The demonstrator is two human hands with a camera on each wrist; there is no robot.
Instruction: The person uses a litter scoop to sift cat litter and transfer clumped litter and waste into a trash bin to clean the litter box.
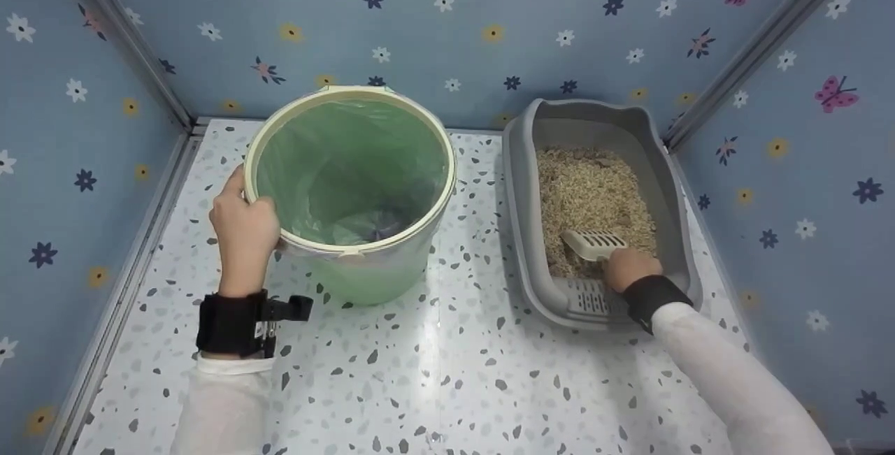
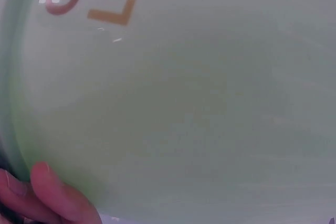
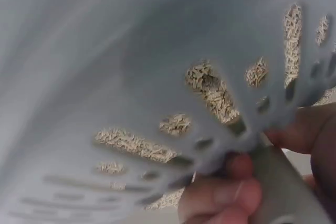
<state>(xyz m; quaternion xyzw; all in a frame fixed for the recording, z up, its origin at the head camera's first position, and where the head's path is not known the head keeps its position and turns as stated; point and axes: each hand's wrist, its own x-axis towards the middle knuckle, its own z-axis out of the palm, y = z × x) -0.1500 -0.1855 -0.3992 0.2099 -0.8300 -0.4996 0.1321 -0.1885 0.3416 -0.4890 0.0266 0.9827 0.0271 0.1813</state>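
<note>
My left hand (image 1: 245, 224) grips the left side of a trash bin (image 1: 370, 280) by its cream rim. The bin is pale green and lined with a thin green bag (image 1: 301, 161); something dark lies at the bottom, too dim to make out. In the left wrist view, fingertips (image 2: 58, 198) show beside the bin's lettered outer wall (image 2: 184, 103). My right hand (image 1: 629, 271) holds a cream slotted litter scoop (image 1: 593, 244) by its handle. The scoop's head is over the litter (image 1: 594, 189) near the front of a grey litter box (image 1: 521, 231).
The box's slotted front (image 3: 131, 77) fills much of the right wrist view, with litter visible through its slots. Blue flowered walls (image 1: 447, 35) rise behind and at both sides. Bin and box stand apart on a white speckled surface (image 1: 433, 371).
</note>
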